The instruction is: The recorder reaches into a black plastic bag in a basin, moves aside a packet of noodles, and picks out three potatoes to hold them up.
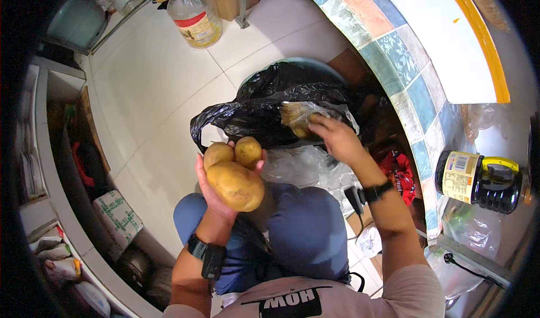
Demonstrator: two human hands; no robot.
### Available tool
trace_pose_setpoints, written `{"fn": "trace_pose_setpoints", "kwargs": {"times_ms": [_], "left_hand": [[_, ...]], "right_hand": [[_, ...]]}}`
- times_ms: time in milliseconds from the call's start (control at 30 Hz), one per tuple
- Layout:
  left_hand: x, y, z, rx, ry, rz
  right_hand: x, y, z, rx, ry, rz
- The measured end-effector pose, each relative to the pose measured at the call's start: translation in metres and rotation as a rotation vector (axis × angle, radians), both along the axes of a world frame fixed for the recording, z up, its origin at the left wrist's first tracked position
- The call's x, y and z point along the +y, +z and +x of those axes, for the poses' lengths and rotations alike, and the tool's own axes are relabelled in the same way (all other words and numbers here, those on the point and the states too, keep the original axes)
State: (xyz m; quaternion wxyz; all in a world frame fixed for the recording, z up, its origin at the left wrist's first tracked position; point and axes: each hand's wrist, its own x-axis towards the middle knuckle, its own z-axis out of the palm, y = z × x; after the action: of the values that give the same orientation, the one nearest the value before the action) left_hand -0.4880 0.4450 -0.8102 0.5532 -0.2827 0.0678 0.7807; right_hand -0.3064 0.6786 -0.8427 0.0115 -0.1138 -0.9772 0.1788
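Both hands are busy with potatoes. Left hand (216, 191) is turned palm up with the fingers curled loosely, cradling three potatoes (235, 174): a large one lying across the palm and two smaller ones stacked above it against the fingertips. Right hand (336, 138) reaches forward into a clear plastic bag (301, 115), fingers bent down onto another potato (298, 128) inside it; whether it has closed a grip on that one I cannot tell. The clear bag sits within a black plastic bag (264, 101) that lies open on the white tiled floor (152, 87) just ahead of both hands, with a teal basin (315, 65) showing behind it. More crumpled clear plastic (304, 169) lies between the two hands, just below the right one.

Far ahead of the left hand stands a clear oil bottle (194, 14) with a yellow and red label. To the right of the right hand runs a counter (394, 53) faced with coloured patterned tiles, and on it lies a dark bottle (484, 180) with a yellow cap and a pale rectangular label. A red packet (400, 171) lies near the right wrist. Left of the left hand, by the shelf, sits a white package with a green pattern (118, 216).
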Motion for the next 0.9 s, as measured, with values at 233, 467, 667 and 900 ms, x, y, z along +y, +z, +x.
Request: {"fn": "trace_pose_setpoints", "kwargs": {"times_ms": [233,467,667,900], "left_hand": [[-0.013,0.017,-0.007,0.086,0.0,-0.048],[-0.034,0.031,-0.008,0.078,0.081,0.003],[-0.056,0.033,-0.017,0.06,0.159,-0.011],[-0.064,0.032,-0.028,0.004,0.248,0.03]], "right_hand": [[-0.02,-0.009,0.033,0.529,-0.796,0.375],[-0.009,-0.08,-0.059,-0.25,-0.405,-0.635],[-0.038,0.004,-0.07,-0.23,0.058,0.122],[0.003,-0.016,0.008,0.8,-0.89,0.099]]}}
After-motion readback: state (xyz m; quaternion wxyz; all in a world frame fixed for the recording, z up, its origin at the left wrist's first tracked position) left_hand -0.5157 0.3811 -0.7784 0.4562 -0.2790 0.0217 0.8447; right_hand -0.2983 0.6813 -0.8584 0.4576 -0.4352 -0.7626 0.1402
